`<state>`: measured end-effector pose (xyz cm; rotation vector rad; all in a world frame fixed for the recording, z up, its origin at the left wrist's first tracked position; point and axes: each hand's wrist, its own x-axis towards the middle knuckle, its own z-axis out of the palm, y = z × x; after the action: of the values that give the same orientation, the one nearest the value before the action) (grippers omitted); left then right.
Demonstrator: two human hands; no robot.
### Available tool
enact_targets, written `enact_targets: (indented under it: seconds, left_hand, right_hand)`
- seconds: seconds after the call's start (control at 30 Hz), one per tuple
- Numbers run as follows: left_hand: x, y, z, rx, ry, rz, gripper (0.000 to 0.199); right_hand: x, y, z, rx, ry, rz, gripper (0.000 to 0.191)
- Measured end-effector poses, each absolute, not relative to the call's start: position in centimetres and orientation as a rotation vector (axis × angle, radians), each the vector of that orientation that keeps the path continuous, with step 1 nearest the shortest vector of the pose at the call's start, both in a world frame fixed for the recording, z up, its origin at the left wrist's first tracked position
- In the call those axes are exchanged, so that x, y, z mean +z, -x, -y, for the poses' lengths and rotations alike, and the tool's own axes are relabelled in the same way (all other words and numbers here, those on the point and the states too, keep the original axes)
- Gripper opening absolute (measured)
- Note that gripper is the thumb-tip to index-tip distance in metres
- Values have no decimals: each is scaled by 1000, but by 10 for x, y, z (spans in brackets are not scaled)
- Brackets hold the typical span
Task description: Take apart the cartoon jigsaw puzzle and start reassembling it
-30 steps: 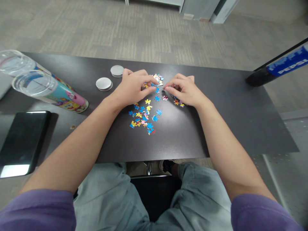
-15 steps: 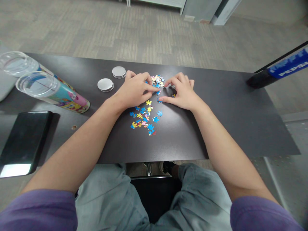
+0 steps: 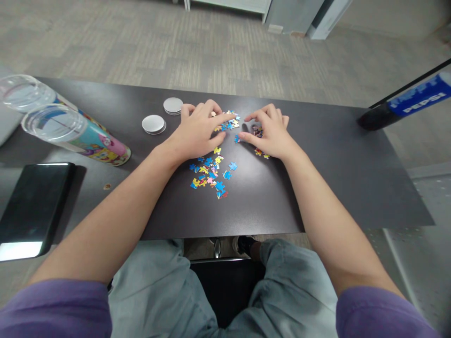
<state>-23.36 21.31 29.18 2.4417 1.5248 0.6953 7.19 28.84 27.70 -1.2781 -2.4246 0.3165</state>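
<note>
My left hand (image 3: 199, 130) is spread over the left side of a heap of jigsaw puzzle pieces (image 3: 230, 123), its index fingertip at the heap's upper part. Thumb and fingers are apart, with nothing visible between them. My right hand (image 3: 269, 134) is arched to the right of that heap, fingers also apart. Its thumb tip touches or nearly touches a blue puzzle piece (image 3: 237, 139) on the table. Darker puzzle pieces (image 3: 258, 131) lie under the right palm, partly hidden. Nearer me, several blue, yellow and pink puzzle pieces (image 3: 212, 173) are scattered.
On the dark table (image 3: 352, 178), two stacks of white discs (image 3: 153, 123) lie left of my hands. Two clear-topped cartoon-printed tubes (image 3: 102, 143) and a black glossy device (image 3: 37, 206) are farther left. A Pepsi bottle (image 3: 405, 105) stands at the right edge.
My left index finger has lifted away from the pieces between my hands and moved up to the heap. My right hand has shifted slightly right, uncovering more dark pieces; a blue piece now lies by its thumb.
</note>
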Motion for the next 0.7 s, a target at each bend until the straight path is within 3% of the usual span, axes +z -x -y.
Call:
enact_targets:
  seconds: [0.23,0.5,0.7]
  left_hand:
    - [289,237,-211,596,-2494,-1589,46]
    - [295,230,-207,527,-2610,-1376,43]
    - [290,236,-212,699,-2509,-1579,48]
  right_hand:
    - [281,-76,-286,226,1315,2448,90]
    - [293,-79,-284,142,1408,2446,54]
    - [294,-71,-278,218,1225,2614,47]
